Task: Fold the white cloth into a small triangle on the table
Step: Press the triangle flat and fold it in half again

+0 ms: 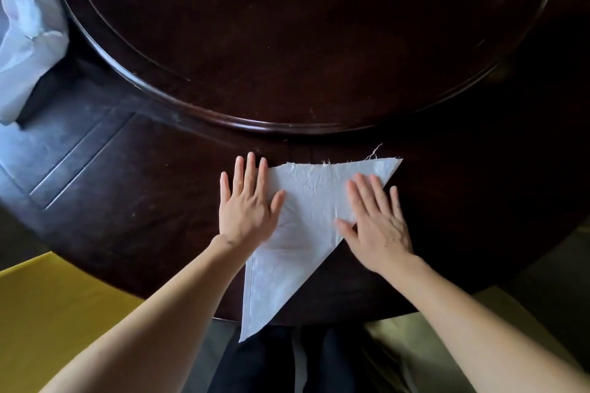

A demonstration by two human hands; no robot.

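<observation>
From the head camera, the white cloth point(306, 220) is lying on the near edge of the dark wooden worktop point(134, 201), folded into a triangle. Its long frayed edge is running along the far side, and its lower point is hanging just past the worktop's near rim. The left hand point(247, 210) is pressing flat on the cloth's left side, fingers spread, its grip apart and clasping nothing. The right hand point(378, 226) is lying flat on the right side, fingers also spread, partly over the slanted edge. A raised round turntable point(306, 41) is sitting beyond the cloth. A crumpled white plastic bag point(25, 41) is resting at the far left, well apart.
</observation>
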